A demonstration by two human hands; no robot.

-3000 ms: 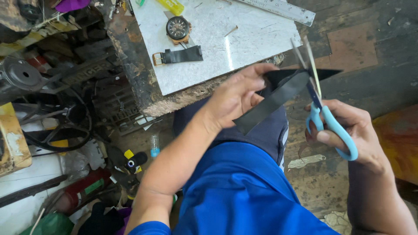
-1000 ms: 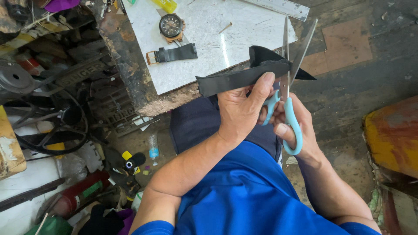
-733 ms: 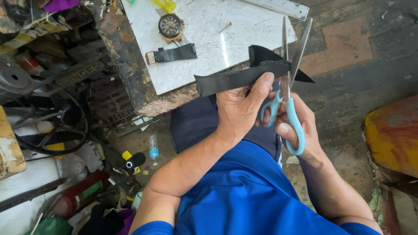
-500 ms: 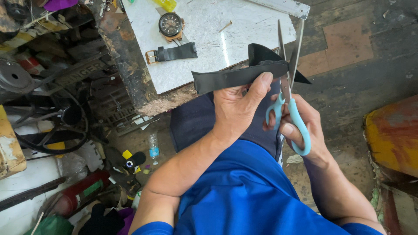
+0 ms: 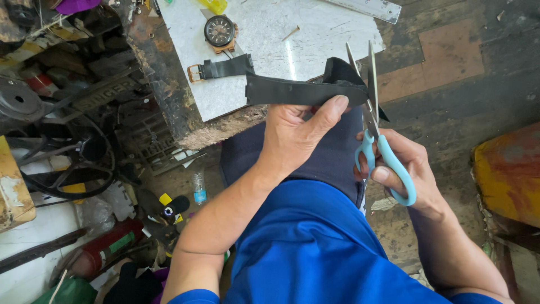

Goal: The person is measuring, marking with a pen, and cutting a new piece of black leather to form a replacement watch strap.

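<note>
My left hand (image 5: 298,135) grips a long strip of black leather-like material (image 5: 292,92), held level in front of me over my lap. My right hand (image 5: 408,169) holds light-blue-handled scissors (image 5: 382,152) with the blades pointing up and away; the blades (image 5: 367,79) are slightly apart and close around the right end of the strip. A wristwatch with a dark dial (image 5: 219,31) and a black strap with a buckle (image 5: 222,68) lie on the white slab (image 5: 270,50) beyond my hands.
A metal ruler (image 5: 371,8) lies at the slab's far right edge. Left of the slab stand a dark treadle sewing machine frame and wheel (image 5: 67,152); bottles and clutter (image 5: 169,208) lie on the floor. An orange rusty object (image 5: 509,174) sits at right.
The strip has gone from slanting to level and my hands have come together. In the last second the scissor blades have narrowed on the strip's right end.
</note>
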